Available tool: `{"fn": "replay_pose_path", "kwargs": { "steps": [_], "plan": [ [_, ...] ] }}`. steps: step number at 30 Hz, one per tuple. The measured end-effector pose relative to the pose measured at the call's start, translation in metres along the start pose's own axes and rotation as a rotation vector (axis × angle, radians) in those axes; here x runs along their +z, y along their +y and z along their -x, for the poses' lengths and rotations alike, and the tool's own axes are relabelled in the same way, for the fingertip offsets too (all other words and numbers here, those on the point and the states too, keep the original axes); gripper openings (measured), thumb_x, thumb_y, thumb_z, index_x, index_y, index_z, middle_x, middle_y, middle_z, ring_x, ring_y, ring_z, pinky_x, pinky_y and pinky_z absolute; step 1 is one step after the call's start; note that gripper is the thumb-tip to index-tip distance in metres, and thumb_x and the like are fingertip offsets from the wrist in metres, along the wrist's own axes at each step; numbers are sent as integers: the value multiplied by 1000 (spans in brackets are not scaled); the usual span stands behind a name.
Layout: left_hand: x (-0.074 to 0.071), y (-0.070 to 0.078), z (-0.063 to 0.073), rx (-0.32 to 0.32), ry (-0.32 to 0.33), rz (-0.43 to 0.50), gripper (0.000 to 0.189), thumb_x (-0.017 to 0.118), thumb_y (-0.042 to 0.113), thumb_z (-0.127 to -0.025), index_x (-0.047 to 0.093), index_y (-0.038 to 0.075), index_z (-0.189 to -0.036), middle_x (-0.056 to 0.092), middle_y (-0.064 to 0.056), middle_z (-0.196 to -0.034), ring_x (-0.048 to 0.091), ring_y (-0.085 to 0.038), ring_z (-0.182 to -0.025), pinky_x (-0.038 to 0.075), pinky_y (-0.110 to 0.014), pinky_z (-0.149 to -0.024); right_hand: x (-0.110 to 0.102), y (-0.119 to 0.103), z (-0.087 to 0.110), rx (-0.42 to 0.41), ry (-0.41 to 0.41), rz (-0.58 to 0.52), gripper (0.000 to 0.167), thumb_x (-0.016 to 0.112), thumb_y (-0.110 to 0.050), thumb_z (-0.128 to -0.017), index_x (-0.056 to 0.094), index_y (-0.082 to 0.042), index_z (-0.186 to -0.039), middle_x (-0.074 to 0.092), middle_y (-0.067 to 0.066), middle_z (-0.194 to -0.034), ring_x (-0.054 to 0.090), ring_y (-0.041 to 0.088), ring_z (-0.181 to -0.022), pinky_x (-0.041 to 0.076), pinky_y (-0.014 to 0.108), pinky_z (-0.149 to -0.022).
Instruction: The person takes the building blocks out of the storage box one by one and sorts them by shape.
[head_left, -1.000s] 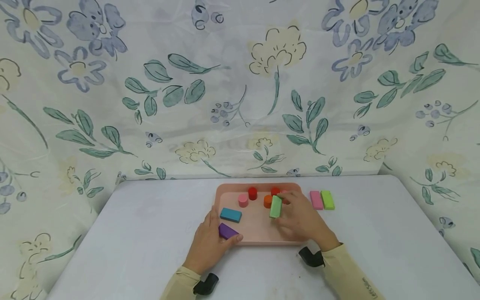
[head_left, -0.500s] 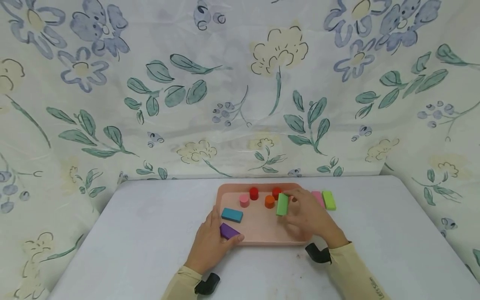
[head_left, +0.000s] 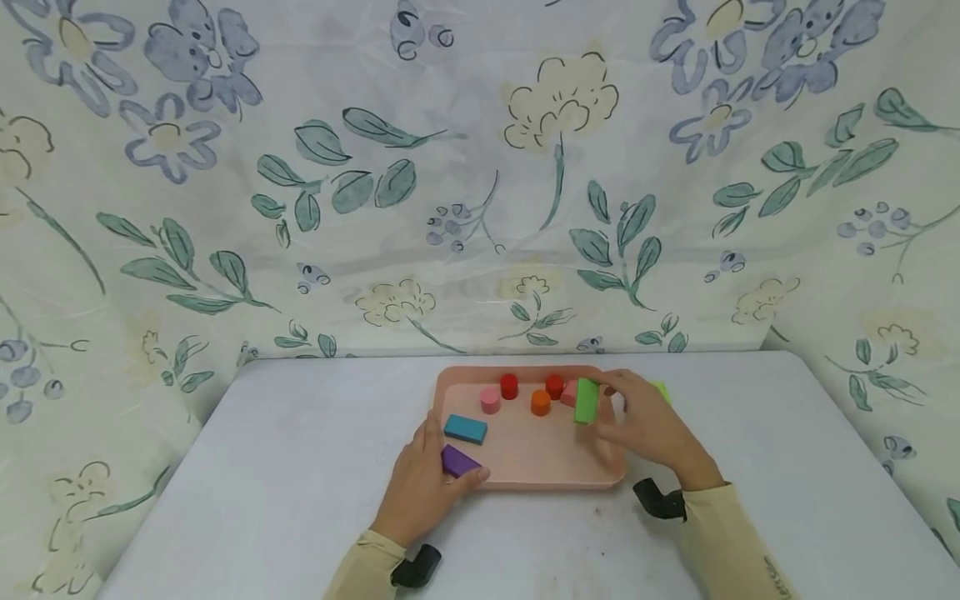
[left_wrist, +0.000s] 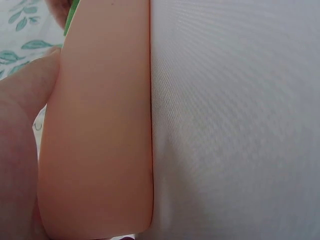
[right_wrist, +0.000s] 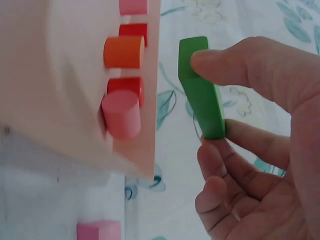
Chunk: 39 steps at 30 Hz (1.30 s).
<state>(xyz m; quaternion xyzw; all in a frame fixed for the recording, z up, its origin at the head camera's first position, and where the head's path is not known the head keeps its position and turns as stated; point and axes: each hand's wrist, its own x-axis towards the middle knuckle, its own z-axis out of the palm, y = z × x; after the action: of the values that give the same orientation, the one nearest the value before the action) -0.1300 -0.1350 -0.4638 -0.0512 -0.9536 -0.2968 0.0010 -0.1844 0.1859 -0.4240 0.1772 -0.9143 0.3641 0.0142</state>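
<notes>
My right hand [head_left: 648, 421] pinches a green rectangular block [head_left: 587, 401] between thumb and fingertips, raised above the right part of a shallow pink tray [head_left: 525, 486]. The right wrist view shows the thumb on one end of the green block [right_wrist: 202, 95] and fingertips at the other. My left hand [head_left: 420, 479] rests at the tray's front left corner, fingers extended along its left side. Its thumb touches the front rim, as the left wrist view shows. Beside that thumb lies a purple block [head_left: 459, 462], partly covered. A blue block [head_left: 466, 429] lies just behind it.
Red [head_left: 509, 386], pink [head_left: 490, 400] and orange cylinders [head_left: 540, 402] stand toward the tray's back. Right of the tray, a yellow-green block [head_left: 662, 391] shows behind my right hand. A pink block [right_wrist: 98, 230] lies on the white table [head_left: 315, 467]. Floral cloth [head_left: 480, 317] rises behind.
My right hand has moved rightward with the green block, from near the orange cylinder toward the tray's right edge. It now covers the pink block on the table. My left hand stays put.
</notes>
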Motion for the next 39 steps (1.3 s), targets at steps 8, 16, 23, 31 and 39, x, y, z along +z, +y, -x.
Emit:
{"fn": "replay_pose_path", "kwargs": {
  "steps": [8,16,23,31,39],
  "plan": [
    [1,0,0,-1,5,-6,114,73,61,-84,16,-5,-157,35,-29,-154,45,-45,-132,36,-61,-110,-14,17,7,63,-1,29,63,82,-19,-82,58,-5,-138,58,15,-132,57,34,-110,57,48,-86],
    [0,-1,-1,13,16,-12,114,73,60,-84,17,-8,-156,34,-31,-154,43,-47,-133,35,-61,-110,-31,37,13,37,12,84,60,82,-17,-82,58,-2,-136,60,16,-124,58,31,-101,55,46,-82],
    [0,-1,-1,17,21,-16,114,73,60,-84,17,-8,-156,35,-30,-154,44,-47,-133,36,-61,-110,-44,52,16,54,-6,134,62,82,-15,-81,57,-1,-136,60,19,-125,56,29,-96,52,38,-74],
    [0,-1,-1,8,17,-17,114,73,61,-84,17,-7,-157,34,-30,-154,43,-47,-133,35,-61,-111,-54,70,18,66,-14,151,63,82,-13,-80,57,-1,-136,60,20,-126,56,31,-93,50,36,-69],
    [2,-2,0,10,17,-12,114,72,62,-83,17,-5,-157,35,-28,-154,45,-44,-131,37,-60,-109,-62,82,21,114,-52,150,63,79,-14,-82,55,1,-138,58,21,-128,56,34,-101,53,37,-74]
  ]
}}
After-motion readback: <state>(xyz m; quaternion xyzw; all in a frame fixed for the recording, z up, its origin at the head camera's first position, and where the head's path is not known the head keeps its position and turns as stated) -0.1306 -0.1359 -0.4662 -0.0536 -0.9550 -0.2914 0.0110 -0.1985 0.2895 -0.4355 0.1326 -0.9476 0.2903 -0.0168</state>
